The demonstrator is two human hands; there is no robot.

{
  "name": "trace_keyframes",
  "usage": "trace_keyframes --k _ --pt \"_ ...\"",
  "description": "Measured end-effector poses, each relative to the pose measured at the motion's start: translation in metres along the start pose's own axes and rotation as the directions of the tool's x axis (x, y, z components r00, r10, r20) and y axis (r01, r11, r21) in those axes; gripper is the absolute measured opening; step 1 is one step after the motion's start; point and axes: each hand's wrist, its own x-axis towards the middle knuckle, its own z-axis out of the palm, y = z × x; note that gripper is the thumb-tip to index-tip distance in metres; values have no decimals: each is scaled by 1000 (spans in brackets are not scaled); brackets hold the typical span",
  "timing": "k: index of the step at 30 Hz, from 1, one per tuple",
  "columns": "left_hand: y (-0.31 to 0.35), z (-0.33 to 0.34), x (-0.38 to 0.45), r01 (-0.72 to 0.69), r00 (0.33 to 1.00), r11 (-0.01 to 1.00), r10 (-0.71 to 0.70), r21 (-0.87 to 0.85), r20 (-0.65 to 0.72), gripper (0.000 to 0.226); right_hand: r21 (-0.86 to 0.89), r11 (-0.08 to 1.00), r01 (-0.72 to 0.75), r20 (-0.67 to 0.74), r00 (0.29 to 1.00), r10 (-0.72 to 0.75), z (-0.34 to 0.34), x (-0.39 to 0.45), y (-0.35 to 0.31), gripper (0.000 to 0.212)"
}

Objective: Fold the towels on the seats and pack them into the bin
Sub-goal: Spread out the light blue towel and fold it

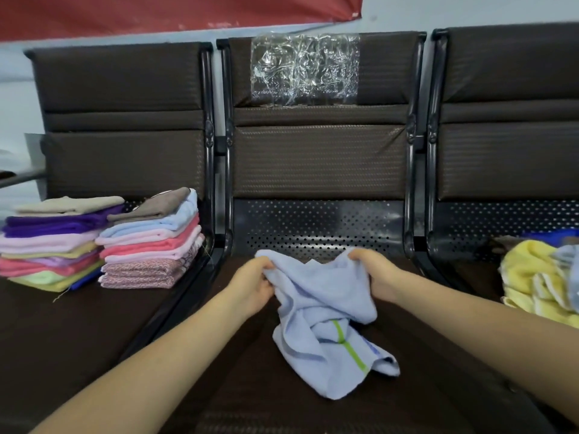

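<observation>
A crumpled light blue towel [326, 311] with a green stripe lies over the middle seat [250, 386]. My left hand [253, 286] grips its upper left corner and my right hand [376, 274] grips its upper right corner, both lifting the top edge a little. The lower part of the towel trails bunched on the seat pad. On the left seat stand two stacks of folded towels, one topped with beige and purple [53, 242], the other topped with brown and light blue [153, 242]. No bin is in view.
On the right seat [470, 277] lies a loose heap of unfolded towels, yellow [532, 283] with some blue behind. Dark padded backrests and black metal frames [219, 151] separate the three seats. A crinkled plastic sheet [304, 70] covers the middle backrest.
</observation>
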Motion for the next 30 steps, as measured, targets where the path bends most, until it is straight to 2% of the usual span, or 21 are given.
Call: trace_keyframes --k 2,3,6,8,10,12,13,14,15,16,17,18,19,21,23,24,26,28,30 --pt "12 -7 2 -9 1000 994 6 -108 -29 27 262 965 -6 46 999 -6 -3 -9 -15 17" --pt "17 -13 4 3 999 992 -9 -128 -48 25 336 942 10 71 997 -36 -4 -15 -24 19" --pt "29 -25 -4 75 997 996 -76 -43 -33 11 399 915 60 109 988 -112 -7 -36 -46 22" --pt "29 -26 -16 89 996 995 -91 46 26 19 410 910 59 58 994 -90 -11 -48 -58 23" --pt "27 -28 -25 74 997 985 -78 153 18 22 400 916 41 8 999 -48 -17 -56 -65 20" --pt "21 -32 -32 21 1000 979 -16 204 -26 20 304 952 21 -72 997 1 -27 -57 -64 22" --pt "19 -35 -33 -7 999 971 19 238 -48 21 166 986 -7 -125 992 28 -28 -58 -60 25" --pt "16 -40 -34 -22 996 957 46 290 -76 21 -85 995 -46 -179 983 30 -30 -59 -53 24" --pt "13 -43 -39 -35 994 932 71 361 -88 17 -396 912 -104 -211 977 19 -33 -62 -44 21" --pt "8 -47 -45 -31 993 894 77 446 -84 15 -685 711 -158 -202 979 23 -38 -64 -34 17" --pt "4 -52 -51 -16 997 838 52 545 -50 14 -803 568 -182 -162 983 87 -46 -66 -25 15" --pt "-1 -57 -57 16 1000 758 -15 652 -7 8 -842 495 -213 -131 972 194 -56 -68 -16 18" --pt "-6 -62 -63 54 994 654 -111 755 24 12 -852 466 -237 -105 951 292 -64 -71 -7 21" --pt "-15 -71 -68 93 969 424 -248 901 17 34 -819 513 -256 21 881 472 -75 -78 7 27" --pt "-15 -70 -65 70 970 284 -245 956 2 37 -773 585 -247 45 898 438 -70 -80 14 37" --pt "-13 -66 -62 45 975 253 -220 966 12 34 -771 587 -248 -27 933 359 -63 -81 14 44" --pt "-8 -55 -54 55 988 269 -156 961 -13 33 -775 581 -249 -135 963 233 -60 -69 14 57" --pt "-6 -47 -38 96 995 307 -63 947 -81 43 -733 643 -221 -128 974 189 -58 -60 7 81" --pt "-7 -42 -23 125 991 335 10 934 -136 55 -656 723 -218 -196 974 115 -56 -55 3 97"
